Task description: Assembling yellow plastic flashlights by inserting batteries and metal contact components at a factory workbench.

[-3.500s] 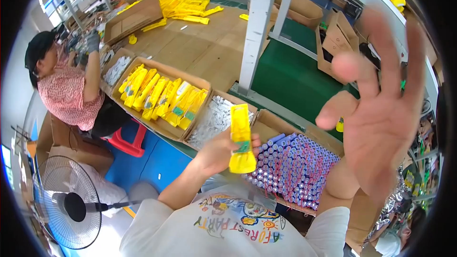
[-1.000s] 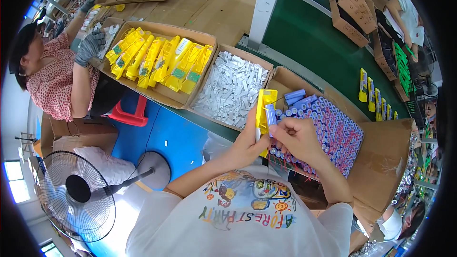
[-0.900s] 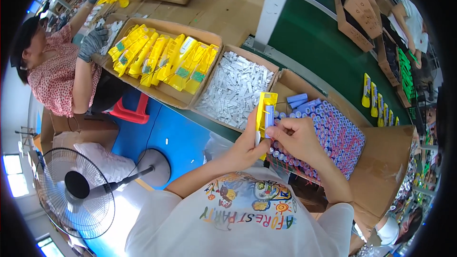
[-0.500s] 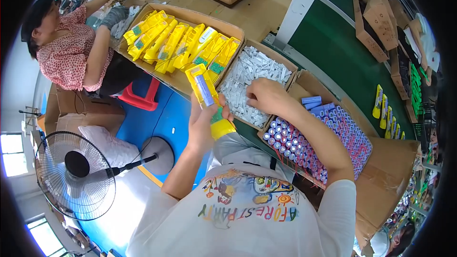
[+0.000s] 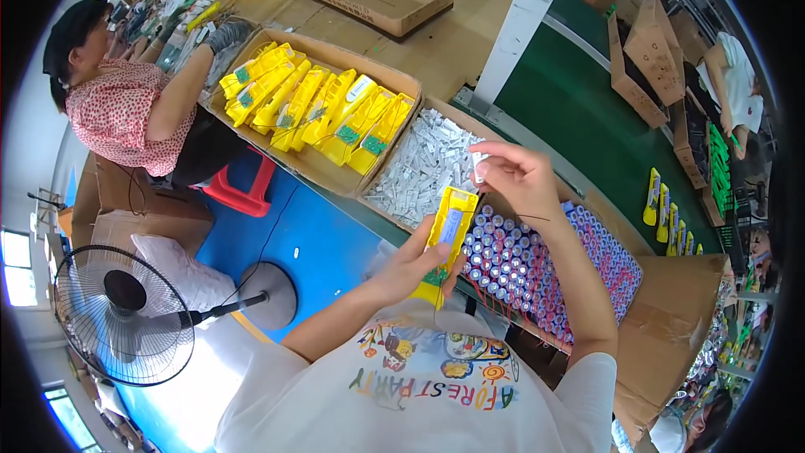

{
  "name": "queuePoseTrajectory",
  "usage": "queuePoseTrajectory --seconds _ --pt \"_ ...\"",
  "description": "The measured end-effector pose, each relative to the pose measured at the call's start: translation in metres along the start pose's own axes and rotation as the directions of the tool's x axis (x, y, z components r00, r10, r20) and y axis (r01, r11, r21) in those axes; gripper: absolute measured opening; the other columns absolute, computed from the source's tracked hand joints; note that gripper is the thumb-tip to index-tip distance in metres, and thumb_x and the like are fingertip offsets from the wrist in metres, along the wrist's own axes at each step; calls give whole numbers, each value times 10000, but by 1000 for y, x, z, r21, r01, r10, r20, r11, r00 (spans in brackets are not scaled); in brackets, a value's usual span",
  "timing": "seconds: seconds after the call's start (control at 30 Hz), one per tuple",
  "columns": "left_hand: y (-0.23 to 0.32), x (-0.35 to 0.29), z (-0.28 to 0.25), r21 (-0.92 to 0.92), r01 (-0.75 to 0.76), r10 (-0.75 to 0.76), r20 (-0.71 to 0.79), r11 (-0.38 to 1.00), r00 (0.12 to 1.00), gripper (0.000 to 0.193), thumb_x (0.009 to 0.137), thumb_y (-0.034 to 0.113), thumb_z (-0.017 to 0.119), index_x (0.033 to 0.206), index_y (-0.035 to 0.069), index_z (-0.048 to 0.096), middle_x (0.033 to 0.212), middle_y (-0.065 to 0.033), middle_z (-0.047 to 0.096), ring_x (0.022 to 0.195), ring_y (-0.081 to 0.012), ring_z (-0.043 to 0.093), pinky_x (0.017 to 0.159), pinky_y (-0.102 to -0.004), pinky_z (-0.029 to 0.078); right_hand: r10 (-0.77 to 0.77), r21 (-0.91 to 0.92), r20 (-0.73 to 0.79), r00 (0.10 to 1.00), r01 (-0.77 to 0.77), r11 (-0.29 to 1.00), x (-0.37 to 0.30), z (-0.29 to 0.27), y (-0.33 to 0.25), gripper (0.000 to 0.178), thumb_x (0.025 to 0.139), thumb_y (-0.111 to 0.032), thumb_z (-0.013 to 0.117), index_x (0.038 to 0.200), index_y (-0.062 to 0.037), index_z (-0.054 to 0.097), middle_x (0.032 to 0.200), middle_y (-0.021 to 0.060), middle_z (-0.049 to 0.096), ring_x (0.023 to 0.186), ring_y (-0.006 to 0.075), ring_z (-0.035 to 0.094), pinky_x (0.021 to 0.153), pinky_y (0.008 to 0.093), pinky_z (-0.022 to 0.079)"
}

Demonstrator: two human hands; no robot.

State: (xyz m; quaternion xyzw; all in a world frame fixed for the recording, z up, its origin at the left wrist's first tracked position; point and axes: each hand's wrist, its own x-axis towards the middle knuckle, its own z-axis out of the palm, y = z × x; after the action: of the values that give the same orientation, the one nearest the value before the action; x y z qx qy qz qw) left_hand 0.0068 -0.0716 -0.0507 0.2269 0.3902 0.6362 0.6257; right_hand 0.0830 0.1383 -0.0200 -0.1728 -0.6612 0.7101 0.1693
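Note:
My left hand (image 5: 406,268) is closed round a yellow plastic housing (image 5: 462,197), tilted in front of my shirt. A blue-wrapped cylindrical battery cell (image 5: 451,225) lies inside it, and a green circuit board shows at its lower end, partly behind my fingers. Between thumb and forefinger, my right hand (image 5: 524,180) pinches a small white plastic piece (image 5: 479,168) just above and right of the housing. Under that hand is a carton (image 5: 362,195) of similar white pieces (image 5: 428,155). Many battery cells (image 5: 537,264) stand packed upright beside my right forearm.
A cardboard tray (image 5: 331,44) of yellow housings (image 5: 319,109) stands farther left, with a shallow cardboard tray (image 5: 377,21) beyond it. A metal post (image 5: 524,29) rises beside the green conveyor (image 5: 587,92). A co-worker (image 5: 126,109) sits at left; a fan (image 5: 126,310) stands near.
My right hand has lifted from the carton with a white piece in its fingers. My left hand has brought the housing rightward and lower, close to my right hand.

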Motion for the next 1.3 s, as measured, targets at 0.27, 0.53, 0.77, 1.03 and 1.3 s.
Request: queuePoseTrajectory --seconds 0.27,0.53,0.77,1.03,1.3 --pt "11 15 11 194 -128 133 -12 973 991 375 1030 264 389 1329 72 271 863 -75 529 610 -136 558 578 -269 487 -511 -725 172 842 460 513 -14 0 -16 173 770 -100 774 752 -30 616 675 6 597 636 89 531 522 243 395" --pt "6 24 11 274 -100 86 62 957 994 394 1017 291 416 1303 60 276 950 -101 545 704 -147 590 640 -280 494 -362 -640 -105 926 215 737 -20 9 -28 178 830 -140 720 797 -20 592 741 17 584 643 83 559 505 205 400" --pt "79 55 -46 673 -271 532 -215 689 819 205 965 105 491 1077 -1 626 1147 -108 601 1071 -203 585 895 -344 477 -320 -662 -525 789 -142 736 -4 -222 -10 218 971 -100 507 1125 -14 635 1040 73 660 864 122 614 752 280 515" --pt "130 87 -126 797 404 401 -224 -449 888 400 759 105 697 1131 48 561 952 -128 615 1024 -320 536 890 -419 434 -276 -837 -479 833 -529 -143 -18 -466 98 250 930 -194 543 1145 -85 608 1153 152 602 1103 332 557 944 405 433" --pt "110 69 -101 887 -226 823 -242 403 514 339 921 142 592 1194 42 419 956 -157 624 827 -271 667 706 -403 538 -336 -820 134 932 294 490 -21 -89 -26 226 870 -75 580 1090 -33 604 1142 151 586 1063 285 583 897 353 467"
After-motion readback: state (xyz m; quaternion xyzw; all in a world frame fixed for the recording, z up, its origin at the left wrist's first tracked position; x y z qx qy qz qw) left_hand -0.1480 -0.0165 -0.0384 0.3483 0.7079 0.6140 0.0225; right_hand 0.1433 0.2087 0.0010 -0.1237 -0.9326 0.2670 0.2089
